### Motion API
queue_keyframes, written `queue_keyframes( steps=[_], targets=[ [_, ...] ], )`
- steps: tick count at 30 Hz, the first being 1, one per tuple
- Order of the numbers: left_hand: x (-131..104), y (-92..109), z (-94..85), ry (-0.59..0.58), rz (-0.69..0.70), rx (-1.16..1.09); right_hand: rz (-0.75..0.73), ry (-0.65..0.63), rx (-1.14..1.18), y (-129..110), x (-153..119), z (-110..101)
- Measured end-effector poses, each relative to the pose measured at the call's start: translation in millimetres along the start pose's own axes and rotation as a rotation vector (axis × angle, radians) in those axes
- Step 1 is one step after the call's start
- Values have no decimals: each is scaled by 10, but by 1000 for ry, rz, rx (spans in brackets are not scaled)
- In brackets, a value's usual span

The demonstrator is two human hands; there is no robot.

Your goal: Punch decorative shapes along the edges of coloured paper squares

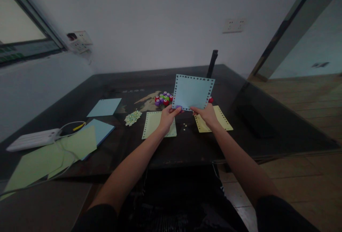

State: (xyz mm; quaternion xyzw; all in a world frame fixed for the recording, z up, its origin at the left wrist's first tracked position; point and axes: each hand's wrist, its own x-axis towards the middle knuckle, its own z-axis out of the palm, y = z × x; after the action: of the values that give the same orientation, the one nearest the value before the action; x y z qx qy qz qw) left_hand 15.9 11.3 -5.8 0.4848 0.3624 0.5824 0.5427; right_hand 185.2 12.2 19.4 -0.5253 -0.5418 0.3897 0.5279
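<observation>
Raised above the dark table is a light blue sheet with small shapes punched along its edges. My left hand pinches its lower left corner, where something purple shows by the fingers. Along the bottom edge, my right hand grips the same sheet. A pale green punched sheet lies under my left hand, and a yellow punched sheet lies below my right hand. Several red, green and purple round punches stand behind the sheets, partly hidden by the blue one.
A pile of paper cutouts lies left of centre. Further left are a blue sheet, green sheets and a white power strip with a cable. A black upright object stands at the back.
</observation>
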Motion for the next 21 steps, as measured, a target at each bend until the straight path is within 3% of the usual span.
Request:
queue_keyframes(
  steps=[13, 21],
  targets=[
    [-29, 21, 40, 23, -56, -41, -26, -4, 8, 120, 66, -19],
    [-27, 9, 27, -22, -103, -55, -7, 39, 22, 61, 43, -14]
  ],
)
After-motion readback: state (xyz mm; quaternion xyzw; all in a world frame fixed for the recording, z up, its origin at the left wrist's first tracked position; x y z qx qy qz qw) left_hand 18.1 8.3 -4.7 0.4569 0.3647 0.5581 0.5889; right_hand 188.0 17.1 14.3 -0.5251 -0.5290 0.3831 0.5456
